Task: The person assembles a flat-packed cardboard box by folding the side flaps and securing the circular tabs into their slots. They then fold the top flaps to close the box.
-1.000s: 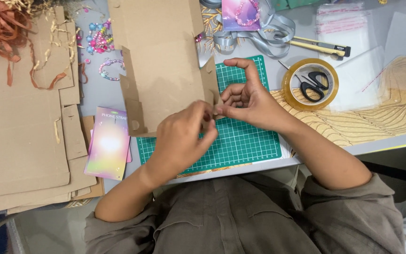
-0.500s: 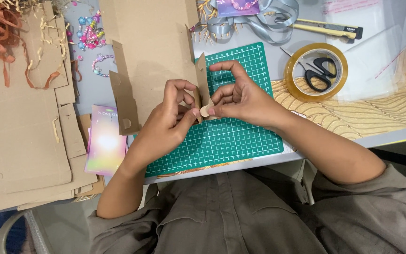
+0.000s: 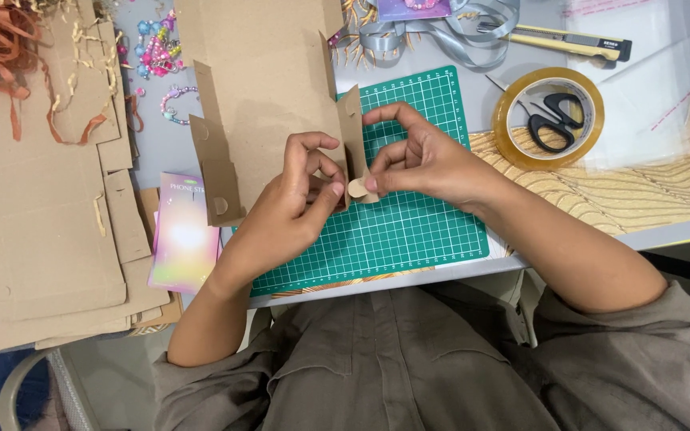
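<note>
Hands shifted slightly left and nearer since half second ago; rounded tab now sticks out between fingertips. Left hand (image 3: 297,199) curled, thumb and forefinger pinching side flap of flat brown cardboard box blank (image 3: 265,88). Right hand (image 3: 425,160) curled, fingertips gripping same flap's small rounded tab (image 3: 358,187) from right. Flap stands upright over left edge of green gridded cutting mat (image 3: 409,231). Right, far: clear tape roll (image 3: 549,120) ringing black scissors (image 3: 557,116). Left: pastel printed card (image 3: 185,235), stacked cardboard sheets (image 3: 41,239).
</note>
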